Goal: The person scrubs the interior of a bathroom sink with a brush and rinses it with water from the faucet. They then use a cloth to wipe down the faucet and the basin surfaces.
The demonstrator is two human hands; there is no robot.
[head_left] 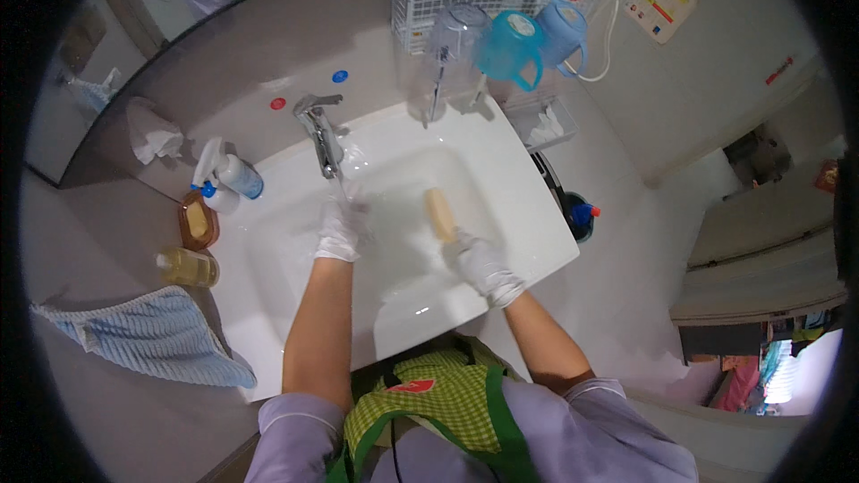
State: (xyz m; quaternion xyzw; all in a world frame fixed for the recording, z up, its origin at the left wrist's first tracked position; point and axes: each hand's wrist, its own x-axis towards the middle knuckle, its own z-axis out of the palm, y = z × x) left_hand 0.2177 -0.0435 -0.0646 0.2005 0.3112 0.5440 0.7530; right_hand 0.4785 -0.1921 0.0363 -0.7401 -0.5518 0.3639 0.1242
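Both hands wear thin white gloves over a white washbasin [543, 246]. Under the spout of the chrome faucet [320, 136], my left hand [338, 228] is in a thin stream of water. Its fingers are smeared by motion and splashing. My right hand [484, 266] is closed on the near end of a pale tan, oblong thing [439, 215], held above the right part of the basin. Whether that is a brush or a scrubbing pad cannot be made out. Shallow water seems to lie in the bowl.
Spray bottles [237, 177], a soap dish [198, 220] and a yellowish bottle [188, 266] line the left side, above a hanging blue-white towel [157, 337]. Upside-down cups [513, 45] hang from a white wire rack [429, 2] at the back right. A dark bin [580, 217] stands right of the basin.
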